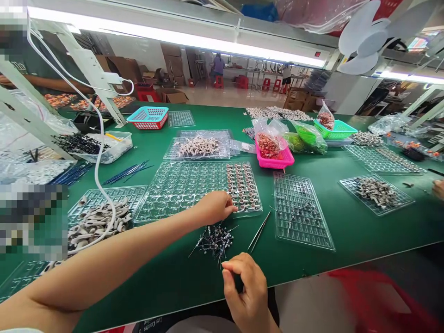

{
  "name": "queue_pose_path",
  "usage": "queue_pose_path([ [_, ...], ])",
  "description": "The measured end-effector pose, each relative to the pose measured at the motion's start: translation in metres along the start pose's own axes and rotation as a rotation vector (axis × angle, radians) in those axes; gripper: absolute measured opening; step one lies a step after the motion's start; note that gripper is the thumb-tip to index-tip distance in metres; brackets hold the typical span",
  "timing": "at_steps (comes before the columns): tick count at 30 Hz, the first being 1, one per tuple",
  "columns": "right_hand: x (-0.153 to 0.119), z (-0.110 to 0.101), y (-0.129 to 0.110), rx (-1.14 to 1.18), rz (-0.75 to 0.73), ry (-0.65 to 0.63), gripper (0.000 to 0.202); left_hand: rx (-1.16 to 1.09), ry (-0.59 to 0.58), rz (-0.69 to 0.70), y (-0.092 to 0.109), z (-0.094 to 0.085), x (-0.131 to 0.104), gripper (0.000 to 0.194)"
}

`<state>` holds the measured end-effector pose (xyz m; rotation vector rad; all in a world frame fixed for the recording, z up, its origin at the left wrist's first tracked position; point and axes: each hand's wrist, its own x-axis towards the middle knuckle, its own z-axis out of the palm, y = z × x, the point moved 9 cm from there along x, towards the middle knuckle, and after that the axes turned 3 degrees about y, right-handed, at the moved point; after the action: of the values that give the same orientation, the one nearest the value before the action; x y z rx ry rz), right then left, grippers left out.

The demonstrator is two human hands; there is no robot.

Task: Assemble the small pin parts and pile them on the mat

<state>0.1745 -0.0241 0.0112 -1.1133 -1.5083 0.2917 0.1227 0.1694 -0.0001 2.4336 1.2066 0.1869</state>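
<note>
My left hand (215, 206) reaches over the lower right part of a large clear blister tray (187, 185). Its fingers are curled closed, and whatever they may hold is hidden. Small beige-and-dark parts (240, 182) fill several columns at the tray's right side; the pockets further left look bare. Close to the table's front edge, my right hand (247, 289) has thumb and forefinger pinched together, with anything between them too small to name. Between the hands lies a loose pile of small parts with thin wire leads (217, 241). Metal tweezers (259, 231) rest to the right of that pile.
Clear trays (301, 231) with scattered leaded parts stand at right. Beige parts (100, 222) are heaped at left, under a hanging white cable (100, 152). Behind stand a pink basket (275, 162) and another tray of beige pieces (199, 146). Another person's hand (439, 188) shows at far right.
</note>
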Motion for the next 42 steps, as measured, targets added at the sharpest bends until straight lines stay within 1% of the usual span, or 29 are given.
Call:
queue_pose_path([
  [3, -0.001, 0.001, 0.0, -0.008, 0.004, -0.016, 0.02, -0.047, 0.001, -0.064, -0.005, 0.005, 0.004, 0.027],
  [5, -0.002, 0.002, 0.002, 0.001, 0.018, -0.025, 0.02, -0.082, 0.009, -0.086, -0.006, 0.004, 0.005, 0.025],
  [7, -0.003, 0.001, 0.003, 0.02, 0.034, -0.016, 0.02, -0.118, 0.039, -0.089, -0.004, -0.002, 0.004, 0.023],
  [9, -0.003, -0.003, 0.006, 0.041, 0.066, 0.0, 0.019, -0.152, 0.091, -0.078, 0.001, -0.014, -0.005, 0.023],
  [12, -0.002, -0.012, 0.01, 0.035, 0.125, 0.001, 0.018, -0.218, 0.136, -0.064, 0.006, -0.031, -0.034, 0.022],
  [14, 0.002, -0.019, 0.01, -0.032, 0.129, -0.007, 0.017, -0.316, 0.109, -0.082, 0.007, -0.035, -0.059, 0.02],
  [16, 0.007, -0.023, 0.01, -0.138, 0.122, -0.037, 0.014, -0.43, 0.063, -0.112, 0.006, -0.032, -0.085, 0.02],
  [18, 0.011, -0.02, 0.014, -0.23, 0.126, -0.106, 0.011, -0.551, 0.045, -0.145, 0.003, -0.026, -0.106, 0.02],
  [21, 0.019, -0.01, 0.017, -0.32, 0.106, -0.203, 0.012, -0.765, 0.041, -0.197, -0.005, -0.011, -0.124, 0.019],
  [24, 0.028, -0.001, 0.02, -0.416, 0.065, -0.248, 0.017, -0.938, -0.006, -0.243, -0.012, 0.008, -0.128, 0.028],
  [27, 0.033, 0.007, 0.026, -0.525, 0.063, -0.322, 0.018, -1.029, -0.049, -0.24, -0.016, 0.018, -0.125, 0.033],
  [32, 0.028, 0.01, 0.025, -0.585, 0.075, -0.417, 0.01, -1.074, -0.063, -0.237, -0.02, 0.021, -0.122, 0.035],
  [36, 0.024, 0.006, 0.023, -0.583, 0.088, -0.403, 0.008, -1.097, -0.077, -0.244, -0.019, 0.023, -0.124, 0.034],
  [40, 0.024, 0.012, 0.025, -0.549, 0.08, -0.429, 0.008, -1.097, -0.09, -0.264, -0.018, 0.026, -0.123, 0.037],
  [42, 0.025, 0.013, 0.025, -0.539, 0.068, -0.443, 0.01, -1.138, -0.103, -0.281, -0.018, 0.029, -0.122, 0.039],
])
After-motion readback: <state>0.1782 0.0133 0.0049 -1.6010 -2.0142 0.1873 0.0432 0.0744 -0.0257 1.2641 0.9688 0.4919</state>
